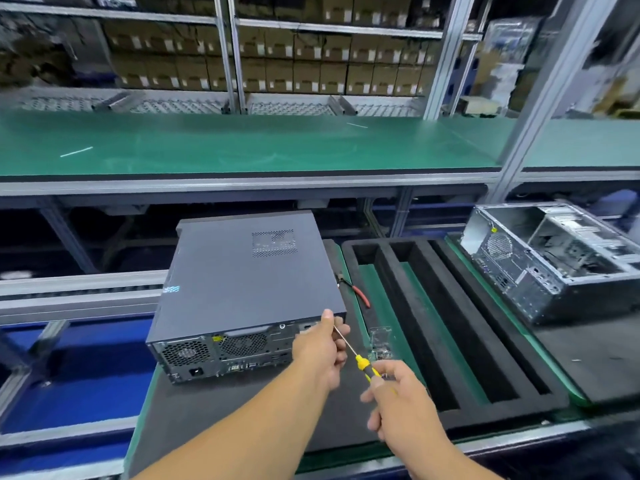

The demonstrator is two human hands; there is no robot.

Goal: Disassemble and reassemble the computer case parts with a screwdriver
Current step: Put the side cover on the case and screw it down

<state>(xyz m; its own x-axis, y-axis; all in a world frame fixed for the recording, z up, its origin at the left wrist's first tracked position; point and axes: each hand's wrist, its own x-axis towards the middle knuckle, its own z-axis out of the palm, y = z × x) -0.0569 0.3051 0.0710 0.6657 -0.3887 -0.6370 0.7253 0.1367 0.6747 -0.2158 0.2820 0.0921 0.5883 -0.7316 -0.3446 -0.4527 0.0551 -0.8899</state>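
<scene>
The closed computer case lies flat on the dark mat, its rear panel toward the person. At its rear right corner the left hand curls its fingers round the tip end of the screwdriver; the tip and whatever it meets are hidden behind those fingers. Just right and nearer, the right hand grips the yellow-and-black handle, mostly covering it. Beyond the shaft, a clear bag is too blurred to read. Red-handled pliers are partly hidden by the case. Farther right sit a slotted foam tray and an open case, cut off at the frame edge.
</scene>
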